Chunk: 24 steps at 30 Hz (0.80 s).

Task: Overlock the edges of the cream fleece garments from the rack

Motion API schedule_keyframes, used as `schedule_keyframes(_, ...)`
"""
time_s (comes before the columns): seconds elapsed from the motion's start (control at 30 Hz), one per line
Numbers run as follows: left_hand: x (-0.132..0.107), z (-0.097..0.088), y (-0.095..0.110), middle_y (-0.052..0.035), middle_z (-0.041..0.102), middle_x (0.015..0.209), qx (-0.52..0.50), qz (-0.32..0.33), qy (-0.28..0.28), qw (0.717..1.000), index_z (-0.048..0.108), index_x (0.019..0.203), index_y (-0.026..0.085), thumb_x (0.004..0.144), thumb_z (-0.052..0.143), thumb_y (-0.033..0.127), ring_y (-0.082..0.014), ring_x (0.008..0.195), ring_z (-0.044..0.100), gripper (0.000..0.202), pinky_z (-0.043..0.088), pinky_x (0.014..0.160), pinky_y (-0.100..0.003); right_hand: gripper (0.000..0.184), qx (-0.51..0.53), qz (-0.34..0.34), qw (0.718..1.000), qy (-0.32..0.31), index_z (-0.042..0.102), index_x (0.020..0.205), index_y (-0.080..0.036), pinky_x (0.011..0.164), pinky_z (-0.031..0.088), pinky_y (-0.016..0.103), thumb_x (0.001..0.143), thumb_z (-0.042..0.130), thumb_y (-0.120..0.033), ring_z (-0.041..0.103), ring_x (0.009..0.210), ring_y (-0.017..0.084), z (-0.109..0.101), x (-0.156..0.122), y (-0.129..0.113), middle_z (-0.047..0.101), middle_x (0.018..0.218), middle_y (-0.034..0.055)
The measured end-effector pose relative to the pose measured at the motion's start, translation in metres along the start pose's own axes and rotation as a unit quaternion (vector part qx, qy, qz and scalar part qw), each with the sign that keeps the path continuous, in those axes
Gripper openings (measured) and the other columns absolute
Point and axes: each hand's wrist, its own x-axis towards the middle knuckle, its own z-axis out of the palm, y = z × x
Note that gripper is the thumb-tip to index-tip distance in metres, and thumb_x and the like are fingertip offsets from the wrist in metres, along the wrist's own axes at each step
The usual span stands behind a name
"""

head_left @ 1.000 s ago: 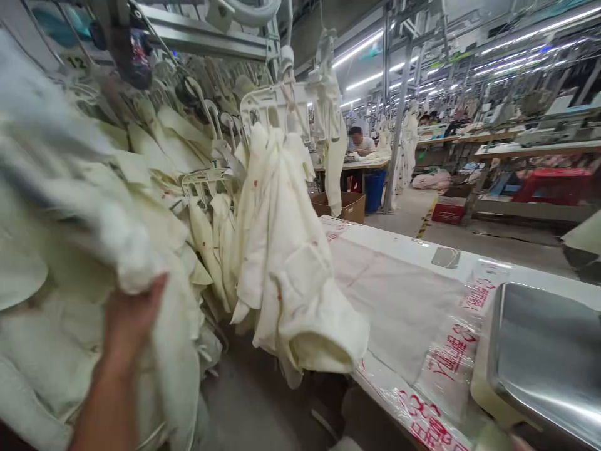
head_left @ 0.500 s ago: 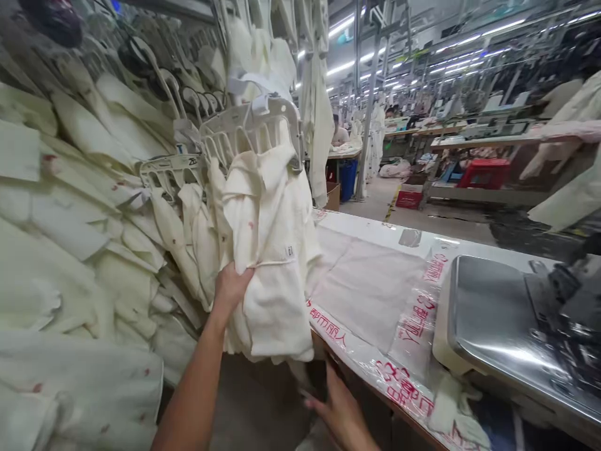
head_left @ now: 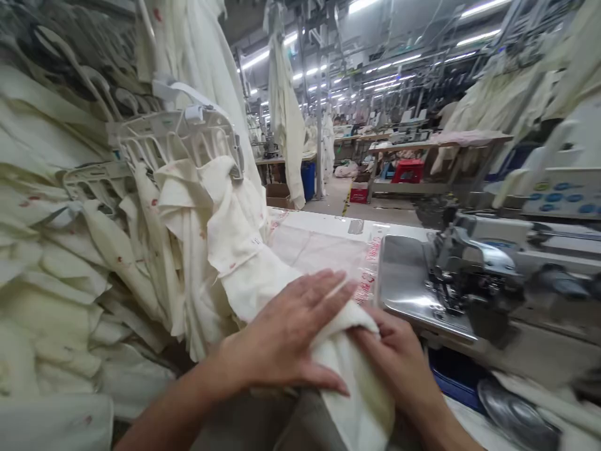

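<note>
A cream garment (head_left: 258, 275) with a small printed label is stretched from a white clip hanger (head_left: 188, 134) down towards me. My left hand (head_left: 291, 341) lies on this cloth, its fingers extended and the thumb apart. Beside it, to the right, my right hand (head_left: 399, 357) grips a folded edge of the same garment between thumb and fingers. The lower part of the cloth hangs below both hands. Close to my right hand is an overlock sewing machine (head_left: 483, 257) with a shiny metal plate.
More cream garments (head_left: 126, 257) hang densely on the left. A white table (head_left: 323, 219), covered by plastic film with red lettering, stretches ahead. Farther off are a blue bin (head_left: 308, 180), a red stool (head_left: 407, 170) and other workbenches.
My left hand has moved right and opened onto the cloth. My right hand has come up from below the table edge and taken hold of the garment, now drawn rightward. The view has turned right.
</note>
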Motion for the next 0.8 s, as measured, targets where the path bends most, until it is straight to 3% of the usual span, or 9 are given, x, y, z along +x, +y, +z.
schedule_keyframes(0.07,0.017,-0.007,-0.001,-0.0095,0.029,0.146,-0.007,0.018,0.004,1.000,0.020,0.141,0.023,0.079,0.054,0.047,-0.0232,0.135,0.026,0.075,0.026,0.110,-0.038,0.026,0.002,0.009,0.998,0.058,0.064,0.071,-0.015,0.051,0.042,0.021,0.077,0.055,-0.040,0.054,0.060,0.016,-0.026,0.008,-0.014,0.062,0.067,0.0012)
schedule_keyframes(0.13,0.012,-0.008,-0.026,-0.0095,0.028,0.146,0.003,-0.121,0.192,0.974,0.020,0.140,0.024,0.085,0.046,0.044,-0.0218,0.136,0.024,0.065,0.022,0.112,-0.039,0.030,-0.005,0.039,0.992,0.119,0.066,0.082,-0.015,0.049,0.042,0.021,0.074,0.059,-0.043,0.054,0.060,0.016,-0.046,0.009,-0.015,0.064,0.071,0.0025)
schedule_keyframes(0.2,-0.013,0.003,-0.065,-0.0125,0.021,0.149,0.023,-0.317,0.378,0.869,0.011,0.142,0.021,0.087,0.041,0.040,-0.0204,0.137,0.019,0.066,0.018,0.113,-0.039,0.034,-0.035,0.062,0.984,0.162,0.066,0.087,-0.016,0.045,0.041,0.021,0.073,0.060,-0.046,0.054,0.059,0.017,-0.057,0.006,-0.009,0.064,0.070,0.0033)
schedule_keyframes(0.27,-0.048,0.026,-0.101,-0.0198,0.011,0.149,0.037,-0.537,0.373,0.756,0.000,0.141,0.014,0.073,0.062,0.042,-0.0250,0.139,0.010,0.096,0.017,0.112,-0.041,0.038,-0.080,0.052,0.982,0.163,0.067,0.086,-0.015,0.043,0.040,0.022,0.074,0.058,-0.050,0.056,0.060,0.019,-0.059,0.004,0.002,0.064,0.067,0.0045)
schedule_keyframes(0.33,-0.082,0.051,-0.125,-0.0321,0.019,0.143,0.019,-0.606,0.337,0.720,0.011,0.138,0.002,0.061,0.072,0.035,-0.0383,0.134,0.019,0.104,0.021,0.107,-0.053,0.041,-0.125,0.025,0.984,0.126,0.068,0.083,-0.015,0.047,0.043,0.024,0.077,0.052,-0.052,0.059,0.064,0.022,-0.052,0.005,0.012,0.065,0.069,0.0063)
schedule_keyframes(0.47,-0.128,0.055,-0.139,-0.0291,0.057,0.113,-0.046,-0.639,0.274,0.718,0.052,0.113,0.001,0.068,0.062,0.034,-0.0421,0.113,0.049,0.057,0.040,0.091,-0.051,0.047,-0.218,-0.015,0.976,0.028,0.061,0.110,-0.019,0.061,0.051,0.032,0.081,0.047,-0.053,0.063,0.080,0.027,-0.027,0.003,0.023,0.068,0.091,0.0084)
schedule_keyframes(0.6,-0.162,-0.006,-0.119,-0.0123,0.067,0.105,-0.106,-0.591,0.256,0.757,0.062,0.099,0.011,0.073,0.053,0.041,-0.0275,0.106,0.058,0.041,0.046,0.090,-0.035,0.054,-0.214,-0.130,0.968,-0.001,0.048,0.128,-0.024,0.092,0.045,0.040,0.080,0.056,-0.047,0.051,0.113,0.029,0.016,-0.018,0.024,0.053,0.126,0.0090)
schedule_keyframes(0.7,-0.178,-0.046,-0.080,-0.0095,0.065,0.111,-0.125,-0.555,0.280,0.774,0.062,0.102,0.012,0.075,0.047,0.052,-0.0241,0.109,0.057,0.050,0.046,0.094,-0.033,0.047,-0.061,-0.050,0.980,-0.184,0.050,0.125,-0.021,0.095,0.044,0.032,0.085,0.052,-0.045,0.051,0.114,0.023,0.072,-0.035,0.027,0.053,0.126,0.0097)
schedule_keyframes(0.8,-0.172,-0.053,-0.040,-0.0093,0.067,0.106,-0.088,-0.548,0.283,0.782,0.065,0.095,0.015,0.075,0.045,0.058,-0.0257,0.107,0.058,0.052,0.049,0.092,-0.035,0.071,0.091,-0.019,0.933,-0.349,0.044,0.132,-0.015,0.101,0.037,0.036,0.074,0.063,-0.051,0.045,0.120,0.026,0.127,-0.051,0.032,0.049,0.130,0.0122)
